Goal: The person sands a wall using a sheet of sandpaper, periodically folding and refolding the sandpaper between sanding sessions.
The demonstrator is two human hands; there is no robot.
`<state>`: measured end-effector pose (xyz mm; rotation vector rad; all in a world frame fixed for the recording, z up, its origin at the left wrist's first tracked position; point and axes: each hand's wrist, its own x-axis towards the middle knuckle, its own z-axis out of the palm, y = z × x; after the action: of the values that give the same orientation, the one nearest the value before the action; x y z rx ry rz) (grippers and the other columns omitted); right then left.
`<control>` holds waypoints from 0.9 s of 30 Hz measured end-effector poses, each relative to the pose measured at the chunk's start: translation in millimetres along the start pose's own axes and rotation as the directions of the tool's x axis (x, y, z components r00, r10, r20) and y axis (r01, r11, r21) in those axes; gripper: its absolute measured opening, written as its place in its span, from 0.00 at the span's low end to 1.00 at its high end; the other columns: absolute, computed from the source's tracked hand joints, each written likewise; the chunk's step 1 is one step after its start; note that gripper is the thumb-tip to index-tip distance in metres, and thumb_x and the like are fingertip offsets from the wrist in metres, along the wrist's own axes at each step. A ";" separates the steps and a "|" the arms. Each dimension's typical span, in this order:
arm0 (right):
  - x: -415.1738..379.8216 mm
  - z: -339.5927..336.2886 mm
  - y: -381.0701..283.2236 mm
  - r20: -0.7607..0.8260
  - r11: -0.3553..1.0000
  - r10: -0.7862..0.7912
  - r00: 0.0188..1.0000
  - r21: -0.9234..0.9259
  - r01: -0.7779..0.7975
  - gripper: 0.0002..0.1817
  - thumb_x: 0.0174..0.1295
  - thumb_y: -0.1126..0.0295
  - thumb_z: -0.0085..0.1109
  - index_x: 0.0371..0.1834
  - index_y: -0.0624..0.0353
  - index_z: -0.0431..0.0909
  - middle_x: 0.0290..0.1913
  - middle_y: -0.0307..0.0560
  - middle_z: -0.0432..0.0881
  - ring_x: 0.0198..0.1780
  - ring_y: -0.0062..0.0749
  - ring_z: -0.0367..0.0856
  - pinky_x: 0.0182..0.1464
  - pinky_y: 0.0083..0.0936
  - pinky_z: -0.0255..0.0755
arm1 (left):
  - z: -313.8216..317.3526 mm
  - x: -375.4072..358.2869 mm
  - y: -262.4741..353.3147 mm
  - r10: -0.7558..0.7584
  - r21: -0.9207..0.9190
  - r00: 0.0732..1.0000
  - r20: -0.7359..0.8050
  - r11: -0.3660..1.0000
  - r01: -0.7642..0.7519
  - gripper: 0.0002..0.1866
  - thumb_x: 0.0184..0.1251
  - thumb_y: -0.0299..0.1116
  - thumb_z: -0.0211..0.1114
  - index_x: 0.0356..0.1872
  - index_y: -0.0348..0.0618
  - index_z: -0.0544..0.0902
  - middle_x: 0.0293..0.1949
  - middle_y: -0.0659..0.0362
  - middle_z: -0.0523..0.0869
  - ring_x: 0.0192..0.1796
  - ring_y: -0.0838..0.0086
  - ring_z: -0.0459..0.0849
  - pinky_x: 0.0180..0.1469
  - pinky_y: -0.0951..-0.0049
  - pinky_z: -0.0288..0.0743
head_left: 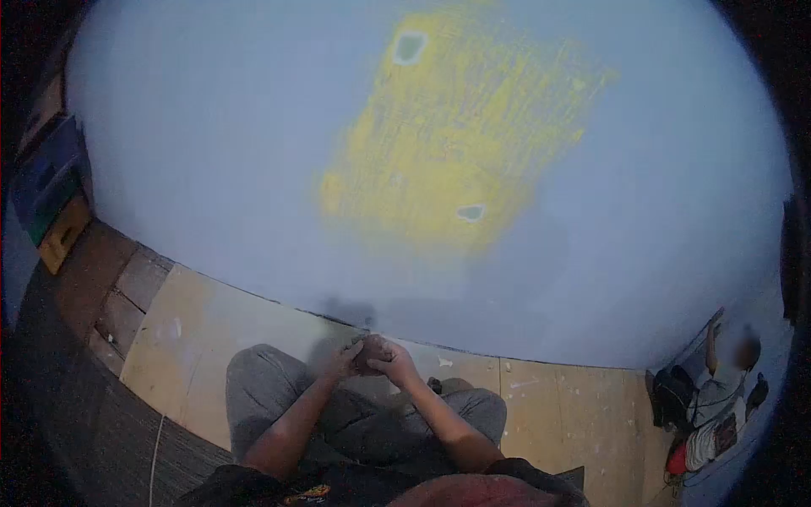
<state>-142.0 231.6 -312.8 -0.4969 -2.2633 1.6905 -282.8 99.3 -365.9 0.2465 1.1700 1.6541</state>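
My left hand (344, 361) and my right hand (398, 366) are close together above my crossed legs, both with curled fingers. Between them they hold a small reddish-brown piece (367, 355), partly covered by the fingers; its exact kind is too small to make out. Just beyond the hands rises a pale blue-grey wall (211, 169). A rough yellow patch (439, 144) is spread over it, with a greenish, light-rimmed spot (410, 47) near the top and a smaller one (470, 212) lower down.
I sit on light wooden boards (203, 329) along the wall's foot. Stacked coloured crates (63, 232) stand at the left. A pale cord (156, 452) runs over the dark floor. At the far right a co-worker (718, 393) sits facing the wall beside a dark bag (670, 397).
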 end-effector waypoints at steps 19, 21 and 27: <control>-17.1 0.3 -56.7 -0.182 0.943 -0.020 0.983 -0.331 -0.042 0.22 0.59 0.59 0.71 0.46 0.67 0.80 0.37 0.58 0.86 0.40 0.47 0.87 0.44 0.39 0.77 | 27.1 -44.8 32.2 0.186 0.113 0.982 -0.031 0.977 -0.181 0.22 0.75 0.37 0.66 0.60 0.29 0.79 0.49 0.51 0.87 0.46 0.65 0.89 0.46 0.66 0.89; -9.5 -0.7 -32.2 -0.213 0.918 -0.074 0.974 -0.397 -0.017 0.23 0.60 0.58 0.71 0.49 0.66 0.81 0.38 0.59 0.87 0.40 0.47 0.87 0.44 0.39 0.78 | 32.7 -52.8 40.3 0.327 0.313 0.944 -0.033 0.901 -0.301 0.21 0.74 0.38 0.67 0.57 0.30 0.81 0.48 0.51 0.88 0.46 0.66 0.90 0.47 0.66 0.89; -3.3 -13.9 -21.9 -0.162 0.922 -0.036 0.986 -0.387 -0.030 0.23 0.58 0.58 0.74 0.48 0.65 0.83 0.36 0.55 0.87 0.36 0.41 0.86 0.41 0.35 0.78 | 33.9 -56.0 44.1 0.385 0.622 0.922 -0.024 0.728 -0.288 0.21 0.74 0.42 0.67 0.52 0.31 0.84 0.44 0.53 0.90 0.44 0.71 0.89 0.45 0.69 0.84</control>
<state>-135.7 236.6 -287.9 -0.6900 -2.4731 1.1424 -263.8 73.5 -293.7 0.7996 1.8560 1.5644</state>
